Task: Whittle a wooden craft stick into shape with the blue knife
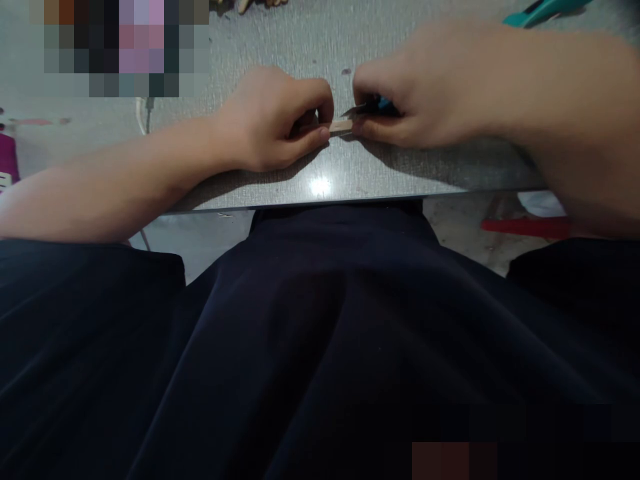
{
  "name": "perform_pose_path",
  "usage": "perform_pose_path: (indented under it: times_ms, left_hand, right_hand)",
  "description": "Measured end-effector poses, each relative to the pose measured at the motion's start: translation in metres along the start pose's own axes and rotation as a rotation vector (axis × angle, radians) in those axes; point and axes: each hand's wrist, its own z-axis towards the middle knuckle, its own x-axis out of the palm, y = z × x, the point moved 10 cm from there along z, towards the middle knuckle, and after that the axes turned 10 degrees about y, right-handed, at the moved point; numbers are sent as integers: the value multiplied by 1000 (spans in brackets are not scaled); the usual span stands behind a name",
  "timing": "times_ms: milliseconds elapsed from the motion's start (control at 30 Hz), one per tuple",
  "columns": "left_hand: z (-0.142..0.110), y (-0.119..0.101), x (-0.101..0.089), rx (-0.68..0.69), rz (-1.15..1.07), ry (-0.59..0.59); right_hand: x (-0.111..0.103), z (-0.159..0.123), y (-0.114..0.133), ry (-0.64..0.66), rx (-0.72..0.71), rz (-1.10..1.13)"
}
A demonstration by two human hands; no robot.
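Observation:
Just above the table's near edge, my left hand (280, 120) pinches one end of a small flat wooden stick (341, 126) between thumb and curled fingers. From the other side, my right hand (425, 93) is closed around a craft knife (370, 107), whose dark pointed blade lies close above the stick. A bit of blue handle shows inside the right fist; the rest is hidden by the fingers. The right thumb is at the stick's right end. Whether the blade touches the wood I cannot tell.
A teal tool handle (547, 12) lies at the top right, and some wooden pieces (265, 5) at the far edge of view. At left are a white cable (143, 117) and a purple object (7, 157). Below the table (280, 190), a red object (525, 227) shows. The top left is pixelated.

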Motion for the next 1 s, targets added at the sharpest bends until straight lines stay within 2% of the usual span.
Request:
perform_pose_path:
  times_ms: [333, 1000]
  left_hand:
    - [-6, -11, -5, -45, 40, 44]
    - [-4, -10, -4, -67, 62, 53]
  right_hand:
    - [2, 5, -1, -20, -25, -27]
    - [4, 5, -1, -49, -40, -21]
